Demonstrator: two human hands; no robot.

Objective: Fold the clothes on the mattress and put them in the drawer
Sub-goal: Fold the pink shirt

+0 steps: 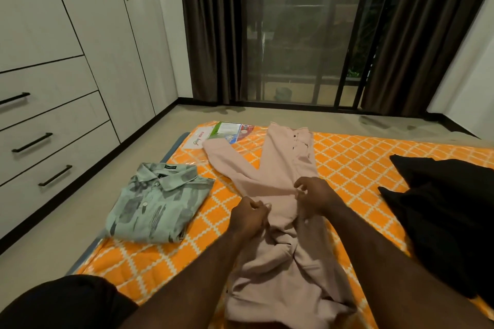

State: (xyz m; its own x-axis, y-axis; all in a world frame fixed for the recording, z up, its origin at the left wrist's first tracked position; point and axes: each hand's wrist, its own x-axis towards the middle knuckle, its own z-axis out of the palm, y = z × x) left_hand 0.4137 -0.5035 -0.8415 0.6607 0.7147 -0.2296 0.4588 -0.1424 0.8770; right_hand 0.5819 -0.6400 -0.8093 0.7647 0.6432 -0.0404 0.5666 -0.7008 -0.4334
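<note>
Pale pink trousers [278, 168] lie lengthwise on the orange patterned mattress [352, 168], legs spread toward the far end, waist bunched near me. My left hand [248, 215] grips a fold of the pink cloth at the trousers' left edge. My right hand [314, 195] pinches the cloth just to the right of it, fingers curled. A folded grey-green patterned shirt [157, 203] lies at the mattress's left edge. Dark clothing [443, 216] is heaped at the right. The white drawers [48, 139] with black handles are shut, at the left wall.
A plastic-wrapped packet with labels [227, 131] lies at the mattress's far left corner. Bare floor runs between the mattress and the wardrobe [88, 35]. Dark curtains [211, 29] and a glass sliding door [302, 35] stand beyond. My dark-clad knee [66, 302] is at the bottom left.
</note>
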